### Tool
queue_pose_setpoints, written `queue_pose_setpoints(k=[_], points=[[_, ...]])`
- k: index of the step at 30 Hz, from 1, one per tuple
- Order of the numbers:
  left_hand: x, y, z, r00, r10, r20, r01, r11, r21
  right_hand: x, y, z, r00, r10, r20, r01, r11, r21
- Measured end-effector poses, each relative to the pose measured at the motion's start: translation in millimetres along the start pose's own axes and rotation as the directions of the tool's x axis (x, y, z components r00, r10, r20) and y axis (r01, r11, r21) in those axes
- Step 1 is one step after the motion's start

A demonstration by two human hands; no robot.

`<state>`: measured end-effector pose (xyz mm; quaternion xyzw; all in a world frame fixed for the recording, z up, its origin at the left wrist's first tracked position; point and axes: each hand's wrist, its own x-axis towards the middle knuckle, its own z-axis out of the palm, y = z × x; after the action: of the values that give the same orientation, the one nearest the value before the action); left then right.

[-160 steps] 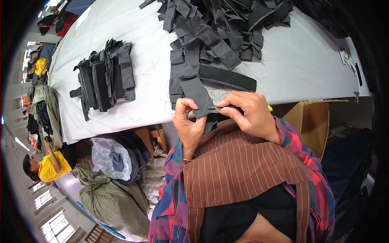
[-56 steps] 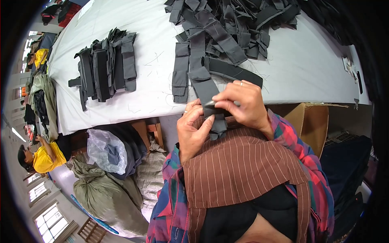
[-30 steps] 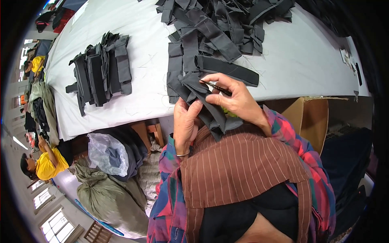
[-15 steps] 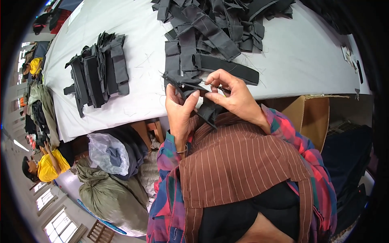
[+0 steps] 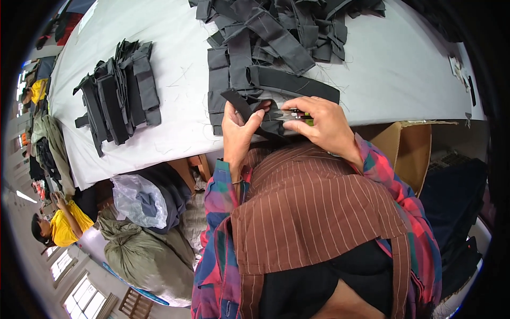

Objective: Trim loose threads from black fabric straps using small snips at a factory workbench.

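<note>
At the near edge of the table, my left hand pinches a dark grey fabric strip between thumb and fingers. One end of the strip sticks up past the fingertips, and the rest folds down toward the table edge. My right hand is closed on small thread snips with yellow-green on the handle. Their blades point left at the cloth beside my left thumb; whether they touch it I cannot tell. Just beyond both hands lies a loose pile of similar dark grey strips, with frayed threads at their edges.
A smaller bunch of strips lies to the left on the white-covered table. Below the table edge are a plastic bag, a tied olive sack and, at right, a cardboard box. A person in yellow is at far left.
My right hand has moved slightly right, and the snips in it now show clearly. The strip in my left hand has turned, with one flat end now raised.
</note>
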<state>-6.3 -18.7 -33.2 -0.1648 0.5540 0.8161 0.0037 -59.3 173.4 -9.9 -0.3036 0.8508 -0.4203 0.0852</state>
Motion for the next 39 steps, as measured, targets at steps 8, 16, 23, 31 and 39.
queue_pose_setpoints(k=[8,16,23,31,39], points=[[1.0,-16.0,5.4,0.998,0.066,0.006,-0.066,0.993,0.100,-8.3,16.4,3.5,0.992,-0.126,0.008,0.123,0.952,-0.279],[-0.4,-17.6,6.4,0.997,0.082,-0.002,-0.080,0.982,0.171,-12.9,18.1,15.4,0.970,-0.242,-0.022,0.212,0.886,-0.413],[0.1,-18.5,5.9,0.997,0.070,-0.022,-0.065,0.982,0.175,-19.0,17.4,24.2,0.964,-0.246,-0.105,0.172,0.869,-0.464],[1.1,-21.6,4.1,0.996,0.081,-0.023,-0.075,0.982,0.175,-19.9,22.8,28.5,0.945,-0.292,-0.146,0.182,0.842,-0.509],[0.6,-18.3,7.0,0.996,0.080,-0.029,-0.072,0.977,0.200,-15.2,28.3,22.2,0.909,-0.408,-0.091,0.300,0.789,-0.535]])
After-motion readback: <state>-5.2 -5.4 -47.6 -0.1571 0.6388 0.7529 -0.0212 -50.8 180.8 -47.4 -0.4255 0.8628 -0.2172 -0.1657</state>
